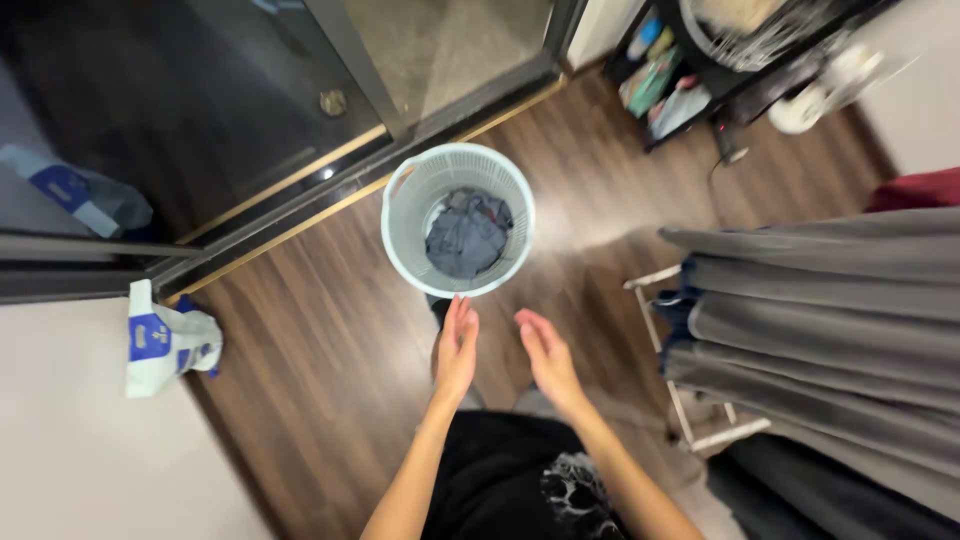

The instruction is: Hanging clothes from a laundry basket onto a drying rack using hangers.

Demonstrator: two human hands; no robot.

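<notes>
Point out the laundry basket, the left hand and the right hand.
laundry basket [402, 215]: head view, pale left wall.
left hand [457, 345]: head view, middle of the hand.
right hand [546, 355]: head view, middle of the hand.

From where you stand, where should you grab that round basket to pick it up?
Grip the laundry basket by its top rim, one hand on each side, coming down from above. It stands upright on the wood floor with its round rim open. The left hand and right hand hover empty just in front of it.
</notes>
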